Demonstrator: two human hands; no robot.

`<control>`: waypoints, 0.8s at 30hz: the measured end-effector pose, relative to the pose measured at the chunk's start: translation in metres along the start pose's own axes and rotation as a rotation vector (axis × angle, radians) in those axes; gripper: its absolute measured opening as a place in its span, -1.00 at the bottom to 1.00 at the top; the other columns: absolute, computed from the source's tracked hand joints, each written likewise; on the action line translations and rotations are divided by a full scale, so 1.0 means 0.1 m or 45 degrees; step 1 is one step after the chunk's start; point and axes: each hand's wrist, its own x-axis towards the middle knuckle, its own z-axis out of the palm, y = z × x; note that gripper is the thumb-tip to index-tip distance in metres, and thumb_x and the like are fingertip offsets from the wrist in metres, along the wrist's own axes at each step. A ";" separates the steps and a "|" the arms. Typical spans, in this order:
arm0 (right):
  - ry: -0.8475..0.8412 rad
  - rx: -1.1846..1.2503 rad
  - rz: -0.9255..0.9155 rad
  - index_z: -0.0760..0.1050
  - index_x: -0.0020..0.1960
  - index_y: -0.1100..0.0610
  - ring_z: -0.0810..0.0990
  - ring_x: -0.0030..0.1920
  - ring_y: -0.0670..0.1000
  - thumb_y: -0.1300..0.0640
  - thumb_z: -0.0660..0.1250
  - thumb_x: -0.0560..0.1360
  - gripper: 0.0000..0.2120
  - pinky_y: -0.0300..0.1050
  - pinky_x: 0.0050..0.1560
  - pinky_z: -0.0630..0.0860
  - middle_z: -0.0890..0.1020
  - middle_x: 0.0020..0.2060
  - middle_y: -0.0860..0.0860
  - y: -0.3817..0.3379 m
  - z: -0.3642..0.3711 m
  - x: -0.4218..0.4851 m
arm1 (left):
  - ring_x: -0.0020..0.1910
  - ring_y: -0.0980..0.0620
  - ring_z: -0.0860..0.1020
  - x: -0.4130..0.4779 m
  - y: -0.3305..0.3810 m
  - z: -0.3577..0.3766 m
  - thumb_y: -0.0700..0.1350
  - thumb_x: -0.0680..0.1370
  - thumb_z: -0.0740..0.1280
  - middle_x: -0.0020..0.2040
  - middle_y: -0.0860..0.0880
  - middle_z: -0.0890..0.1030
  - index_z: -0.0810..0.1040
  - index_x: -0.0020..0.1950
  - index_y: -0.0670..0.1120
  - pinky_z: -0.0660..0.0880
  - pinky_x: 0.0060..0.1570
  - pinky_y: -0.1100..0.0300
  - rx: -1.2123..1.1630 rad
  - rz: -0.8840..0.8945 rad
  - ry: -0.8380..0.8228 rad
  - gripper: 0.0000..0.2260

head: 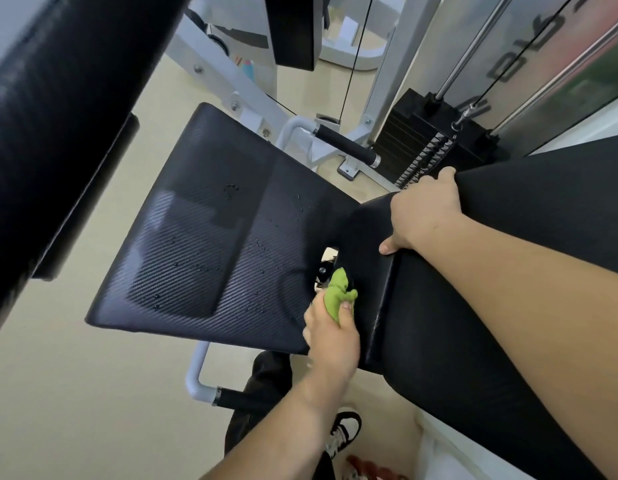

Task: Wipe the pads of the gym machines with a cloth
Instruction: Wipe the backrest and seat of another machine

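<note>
**Cloth at the seat's rear notch, wet surface lying ahead of it**

The seat pad (210, 244), black and ribbed, carries scattered water droplets over its middle and rear. The green cloth (337, 292) is bunched at the pad's narrow rear end, right at the notch where a bolt and a bit of bracket show through. The left hand (330, 336) has it clamped in a fist, thumb on top, with only a tuft sticking out past the fingers.

The move to come turns on this: nearly all of the seat pad lies away from that hand, to the left and forward. The pad's long axis runs from the notch out to its wide front edge. Judging by the droplets, a wiping stroke would have to travel outward along that axis. The left hand is much the nearer one.

The right hand (422, 209) is on the far side of the notch, clasping the narrow end of the back pad (508, 271). Its thumb is on the near face and its fingers go over the far edge, fingertips mostly out of sight.

Beyond the seat pad's far side are a foam-covered handle (345, 145) and the weight stack (432, 133). A big black roller pad (58, 98) past the front edge is blurred and cut off by the frame. How much cloth sits inside the fist cannot be seen.
</note>
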 end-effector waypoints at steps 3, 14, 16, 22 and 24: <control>-0.006 -0.009 -0.014 0.54 0.28 0.05 0.52 0.30 0.16 -0.56 0.29 0.36 -0.21 0.25 0.45 0.20 0.63 0.21 0.08 -0.02 -0.01 -0.04 | 0.14 -0.01 0.32 -0.48 0.02 -0.05 0.04 0.67 0.25 0.35 0.00 0.38 0.35 0.41 0.22 0.25 0.32 0.02 0.056 -0.044 0.068 -0.69; -0.309 0.441 -0.188 0.56 0.25 0.12 0.61 0.09 0.17 0.01 0.31 0.53 -0.65 -0.02 0.06 0.53 0.62 0.17 0.10 0.57 -0.43 0.31 | 0.31 0.55 0.25 0.35 0.99 0.03 -0.07 0.67 0.31 0.33 0.30 0.38 0.35 0.47 0.15 0.17 0.37 0.49 0.079 0.702 -0.287 -0.62; -0.371 0.537 -0.191 0.61 0.23 0.13 0.61 0.05 0.17 -0.07 0.39 0.46 -0.59 -0.05 0.10 0.56 0.63 0.10 0.09 0.67 -0.41 0.42 | 0.28 0.67 0.11 0.55 1.00 0.15 -0.13 0.67 0.30 0.35 0.31 0.30 0.32 0.51 0.09 -0.02 0.25 0.67 0.194 0.740 -0.342 -0.58; -0.303 0.572 -0.044 0.52 0.31 -0.01 0.60 0.23 0.13 -0.30 0.31 0.51 -0.50 0.06 0.12 0.48 0.60 0.23 -0.01 0.74 -0.27 0.42 | 0.28 -0.05 0.51 1.38 1.47 0.35 -0.08 0.63 0.30 0.21 0.00 0.56 0.50 0.31 0.07 0.43 0.34 0.06 0.153 0.439 -0.248 -0.75; -0.217 0.583 -0.082 0.55 0.26 -0.01 0.60 0.13 0.10 -0.27 0.26 0.57 -0.57 0.01 0.02 0.45 0.62 0.10 -0.02 0.73 -0.26 0.36 | 0.22 -0.02 0.58 1.51 1.89 0.40 -0.09 0.63 0.33 0.17 0.00 0.63 0.55 0.27 0.05 0.49 0.22 0.12 0.211 0.456 -0.476 -0.79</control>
